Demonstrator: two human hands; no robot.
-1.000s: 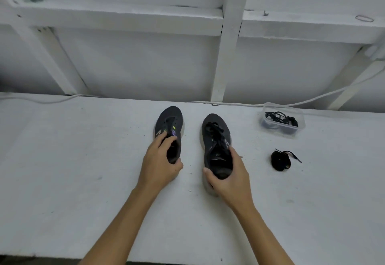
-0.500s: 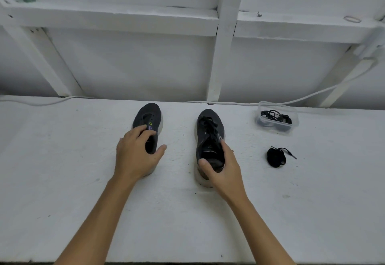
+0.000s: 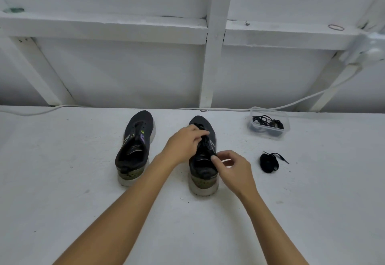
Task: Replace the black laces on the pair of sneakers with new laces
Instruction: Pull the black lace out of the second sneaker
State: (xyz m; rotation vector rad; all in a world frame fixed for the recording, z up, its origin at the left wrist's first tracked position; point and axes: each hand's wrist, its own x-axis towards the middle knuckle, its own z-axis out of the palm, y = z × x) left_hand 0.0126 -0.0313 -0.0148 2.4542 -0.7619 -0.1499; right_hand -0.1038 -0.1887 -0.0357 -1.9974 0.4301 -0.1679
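Pinching black laces on the right sneaker, both hands curl.

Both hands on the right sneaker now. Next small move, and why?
Probably pull the lace end out of the top eyelet: the right hand pinches the black lace by the collar of the right sneaker, the left hand grips higher up.

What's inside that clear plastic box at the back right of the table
The clear plastic box holds a loose tangle of black laces, seen through its open top and walls. Whether anything lies beneath the tangle cannot be told; the laces cover the bottom.
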